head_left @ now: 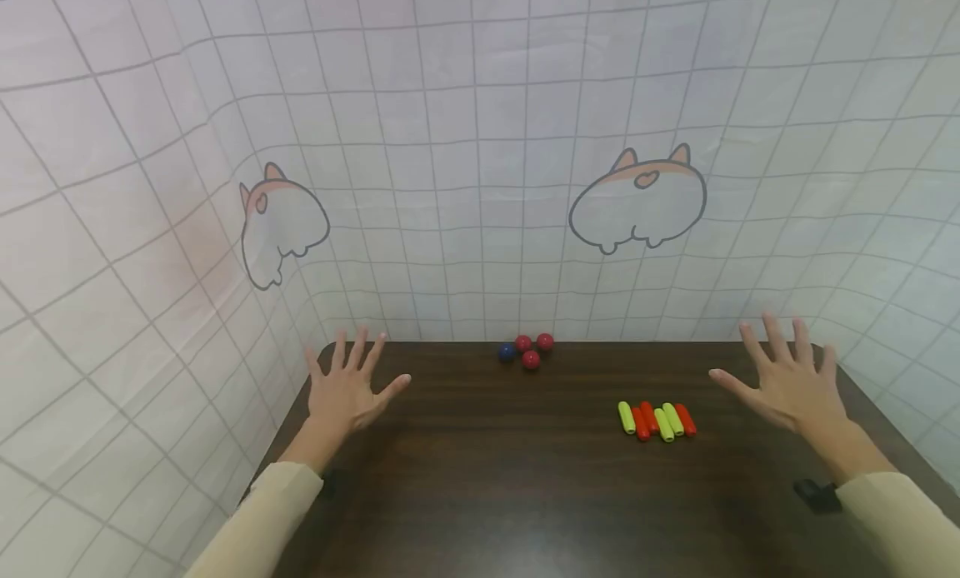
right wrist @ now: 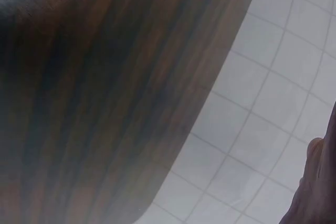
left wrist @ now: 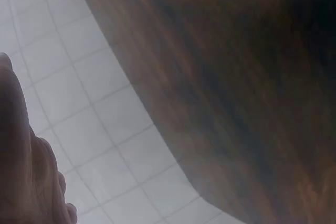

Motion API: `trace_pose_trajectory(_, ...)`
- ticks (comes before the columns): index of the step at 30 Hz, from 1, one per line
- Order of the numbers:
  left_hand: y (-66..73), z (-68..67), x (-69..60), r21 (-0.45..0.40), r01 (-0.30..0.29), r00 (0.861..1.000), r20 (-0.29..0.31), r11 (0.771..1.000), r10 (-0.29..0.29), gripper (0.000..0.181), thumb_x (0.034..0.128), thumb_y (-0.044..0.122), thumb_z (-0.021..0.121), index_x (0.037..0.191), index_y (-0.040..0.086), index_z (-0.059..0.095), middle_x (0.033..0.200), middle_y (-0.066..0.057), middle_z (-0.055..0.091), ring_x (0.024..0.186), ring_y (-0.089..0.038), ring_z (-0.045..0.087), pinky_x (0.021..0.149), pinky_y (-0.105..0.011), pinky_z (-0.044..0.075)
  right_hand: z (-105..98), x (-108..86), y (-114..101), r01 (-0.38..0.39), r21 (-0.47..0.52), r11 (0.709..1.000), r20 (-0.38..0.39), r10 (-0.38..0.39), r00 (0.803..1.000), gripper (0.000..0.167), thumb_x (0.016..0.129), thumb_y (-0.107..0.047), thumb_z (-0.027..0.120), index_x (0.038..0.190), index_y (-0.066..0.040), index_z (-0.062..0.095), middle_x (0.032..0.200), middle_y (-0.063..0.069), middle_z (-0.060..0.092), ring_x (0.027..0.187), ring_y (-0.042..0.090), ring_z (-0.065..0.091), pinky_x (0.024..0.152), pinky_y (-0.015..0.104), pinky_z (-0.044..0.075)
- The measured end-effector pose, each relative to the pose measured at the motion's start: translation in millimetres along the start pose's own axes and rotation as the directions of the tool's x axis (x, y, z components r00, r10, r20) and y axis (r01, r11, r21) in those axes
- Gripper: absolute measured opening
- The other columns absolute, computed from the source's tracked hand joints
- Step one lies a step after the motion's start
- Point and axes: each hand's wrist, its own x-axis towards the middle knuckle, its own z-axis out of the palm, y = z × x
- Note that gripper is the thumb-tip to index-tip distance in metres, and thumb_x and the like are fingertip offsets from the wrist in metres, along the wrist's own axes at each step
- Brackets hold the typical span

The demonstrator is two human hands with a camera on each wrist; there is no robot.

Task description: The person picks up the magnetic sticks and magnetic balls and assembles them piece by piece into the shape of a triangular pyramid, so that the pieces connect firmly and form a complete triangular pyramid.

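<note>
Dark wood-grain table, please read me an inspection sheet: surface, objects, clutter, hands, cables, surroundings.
Surface: dark wood-grain table, its far edge by the grid-patterned cloth.
Job's things: three red balls and a blue ball, clustered near the far edge; three red cylinders and three yellow-green cylinders, lying in a row.
Clutter: nothing seen.
Hands: left hand and right hand, fingers spread, holding nothing; the right is nearer the cylinders.
Cables: nothing seen.
Surroundings: white cloth printed with cartoon animals seen from behind.
</note>
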Motion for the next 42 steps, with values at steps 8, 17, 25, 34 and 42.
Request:
trace_pose_trajectory(8, 14.1, 17.5, -22.9, -0.033, -0.013, 1.0, -0.012, 0.999, 0.013, 0.096, 0.0905, 0.086, 0.031, 0.166, 0.031, 0.007, 0.174, -0.004, 0.001, 0.16, -0.038, -0.001, 0.115, -0.074, -0.015, 3.2, -20.0, -7.6, 0.016, 0.034, 0.999, 0.007, -0.016, 1.0, 0.098, 0.095, -0.072, 0.046, 0.166, -0.021, 0.0, 0.172, 0.017, -0.01, 0.153, 0.056, -0.012, 0.105, 0.086, 0.002)
trace_pose_trajectory(17, 37.4, 36.8, -51.4, -0.08, -0.014, 1.0, 0.012, 0.997, 0.015, 0.093, 0.091, 0.085, 0.031, 0.165, 0.033, 0.008, 0.174, -0.002, 0.003, 0.16, -0.036, 0.001, 0.116, -0.076, -0.009, 15.7, -43.7, -22.1, -0.002, 0.117, 0.993, 0.056, -0.004, 0.998, 0.095, 0.098, -0.069, 0.044, 0.165, -0.021, -0.003, 0.17, 0.017, -0.015, 0.151, 0.058, -0.013, 0.105, 0.086, -0.003)
trace_pose_trajectory(25, 61.5, 42.0, -64.4, -0.154, 0.005, 0.995, 0.095, 0.988, 0.009, 0.092, 0.0916, 0.085, 0.031, 0.163, 0.036, 0.0, 0.172, 0.001, -0.004, 0.16, -0.034, -0.005, 0.116, -0.076, -0.01, 27.3, -52.9, -38.8, -0.056, 0.218, 0.974, 0.063, 0.043, 0.997, 0.091, 0.1, -0.066, 0.044, 0.165, -0.021, -0.002, 0.171, 0.02, -0.011, 0.15, 0.062, -0.007, 0.103, 0.087, 0.002)
trace_pose_trajectory(34, 88.0, 44.4, -61.3, -0.303, 0.003, 1.0, 0.029, 0.953, 0.006, 0.089, 0.0942, 0.081, 0.035, 0.164, 0.035, 0.004, 0.173, 0.002, -0.002, 0.161, -0.033, -0.002, 0.117, -0.076, -0.003, 30.7, -42.2, -60.4, -0.105, 0.377, 0.92, 0.078, 0.081, 0.994, 0.082, 0.104, -0.06, 0.04, 0.166, -0.02, 0.002, 0.171, 0.022, -0.006, 0.15, 0.06, -0.003, 0.102, 0.086, 0.004)
trace_pose_trajectory(42, 106.6, 41.5, -45.7, -0.481, -0.025, 0.998, -0.069, 0.876, -0.009, 0.085, 0.0969, 0.075, 0.04, 0.165, 0.034, 0.011, 0.173, -0.004, 0.012, 0.16, -0.035, 0.008, 0.12, -0.073, 0.005, 30.4, -26.6, -65.9, -0.146, 0.512, 0.846, 0.133, 0.089, 0.987, 0.073, 0.109, -0.053, 0.028, 0.165, -0.016, 0.001, 0.169, 0.028, -0.002, 0.142, 0.07, 0.006, 0.095, 0.088, 0.01)
